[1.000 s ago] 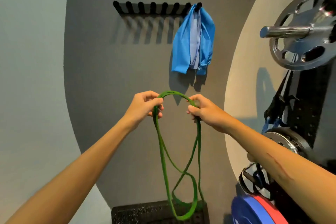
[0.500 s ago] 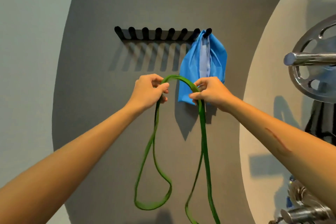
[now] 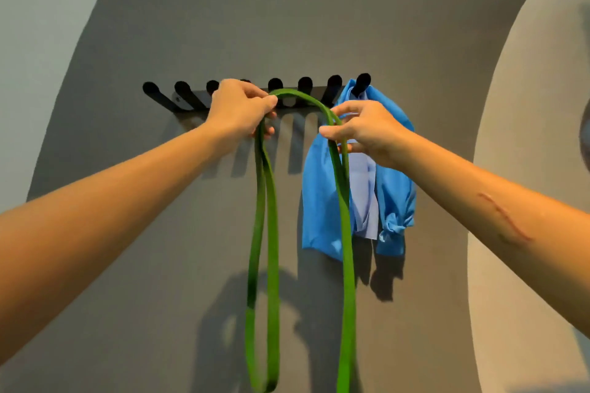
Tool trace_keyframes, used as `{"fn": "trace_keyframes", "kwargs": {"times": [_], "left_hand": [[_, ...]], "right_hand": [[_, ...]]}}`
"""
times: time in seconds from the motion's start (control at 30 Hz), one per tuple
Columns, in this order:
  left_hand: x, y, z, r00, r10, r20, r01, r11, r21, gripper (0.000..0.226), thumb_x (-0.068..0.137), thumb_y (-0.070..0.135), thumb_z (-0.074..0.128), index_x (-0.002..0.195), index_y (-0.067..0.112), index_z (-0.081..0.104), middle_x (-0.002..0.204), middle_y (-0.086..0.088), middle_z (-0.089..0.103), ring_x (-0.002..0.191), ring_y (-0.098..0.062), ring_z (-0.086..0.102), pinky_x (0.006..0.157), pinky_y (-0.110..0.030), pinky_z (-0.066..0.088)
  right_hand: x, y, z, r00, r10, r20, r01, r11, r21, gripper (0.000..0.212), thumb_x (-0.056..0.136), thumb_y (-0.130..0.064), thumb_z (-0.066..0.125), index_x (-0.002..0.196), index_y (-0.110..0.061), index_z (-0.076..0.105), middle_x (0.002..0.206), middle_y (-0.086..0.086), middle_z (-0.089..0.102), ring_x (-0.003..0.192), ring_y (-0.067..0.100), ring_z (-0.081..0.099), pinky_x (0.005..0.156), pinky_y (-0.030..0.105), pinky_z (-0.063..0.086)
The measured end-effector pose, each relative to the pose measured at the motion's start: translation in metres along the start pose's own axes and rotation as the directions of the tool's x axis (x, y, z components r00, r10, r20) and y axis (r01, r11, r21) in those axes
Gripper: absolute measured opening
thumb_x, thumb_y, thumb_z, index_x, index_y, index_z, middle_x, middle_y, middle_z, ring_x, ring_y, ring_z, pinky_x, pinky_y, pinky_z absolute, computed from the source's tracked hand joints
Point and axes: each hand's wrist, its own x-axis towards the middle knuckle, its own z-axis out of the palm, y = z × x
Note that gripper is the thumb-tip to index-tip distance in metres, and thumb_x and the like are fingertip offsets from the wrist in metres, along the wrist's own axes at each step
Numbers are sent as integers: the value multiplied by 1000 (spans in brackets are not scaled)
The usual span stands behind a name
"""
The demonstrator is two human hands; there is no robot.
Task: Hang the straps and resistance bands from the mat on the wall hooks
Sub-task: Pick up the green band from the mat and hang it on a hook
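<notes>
A long green resistance band (image 3: 267, 233) is folded double and arches between my two hands, its loops hanging down past the bottom of the view. My left hand (image 3: 238, 110) pinches the arch's left end, my right hand (image 3: 367, 131) pinches its right end. The arch sits just in front of the middle pegs of the black wall hook rack (image 3: 289, 88), level with them; no part of it rests on a peg. A blue band (image 3: 322, 201) with a pale blue strip hangs from the rightmost peg, partly behind my right hand.
The rack has several bare black pegs on a grey wall panel; my left hand hides one of them. A cream wall section curves down the right side.
Both hands have lifted the green band from waist height up to the level of the pegs. The view has tilted up, so the weight plates and floor mat are out of sight.
</notes>
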Motion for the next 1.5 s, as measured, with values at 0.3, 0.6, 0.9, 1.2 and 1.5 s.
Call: {"fn": "trace_keyframes", "kwargs": {"times": [0.3, 0.6, 0.9, 1.2, 1.5], "left_hand": [[59, -3, 56, 974, 160, -161, -148, 986, 84, 12, 86, 15, 63, 81, 5, 67, 80, -18, 72, 53, -27, 69, 43, -28, 54], [86, -36, 69, 925, 298, -237, -224, 929, 294, 39, 88, 36, 61, 67, 3, 66, 68, -14, 69, 70, -27, 68, 46, -31, 55], [76, -59, 89, 990, 32, -139, -12, 990, 144, 42, 97, 26, 56, 75, -8, 66, 68, -25, 68, 48, -32, 66, 54, -37, 60], [45, -86, 61, 997, 70, 41, -81, 916, 393, 79, 89, 46, 62, 151, 15, 25, 149, -6, 42, 135, -21, 42, 109, -37, 38], [-88, -148, -73, 930, -46, 365, -212, 743, 635, 98, 77, 42, 74, 153, 18, 17, 157, 2, 28, 142, -11, 29, 115, -26, 23]], "right_hand": [[82, 17, -10, 981, -113, -157, 122, 991, 49, 15, 84, -3, 72, 87, -7, 58, 75, 9, 62, 64, 18, 65, 62, 29, 59], [117, 48, 16, 632, -745, -213, 534, 619, -576, 41, 93, -13, 56, 133, -5, 53, 113, 14, 67, 103, 28, 63, 93, 32, 45], [137, 76, 23, 829, -523, -199, 381, 788, -483, 45, 96, -21, 57, 140, -16, 52, 126, 11, 65, 118, 25, 59, 98, 17, 36], [77, 102, 29, 849, -525, 54, 450, 667, -594, 97, 88, -45, 65, 156, -11, 4, 163, 9, 4, 151, 20, 3, 119, 27, 12], [-18, 116, 93, 727, -415, 547, 664, 627, -408, 108, 78, -60, 68, 156, -24, 3, 164, -7, 0, 150, 6, -3, 121, 32, 16]]}}
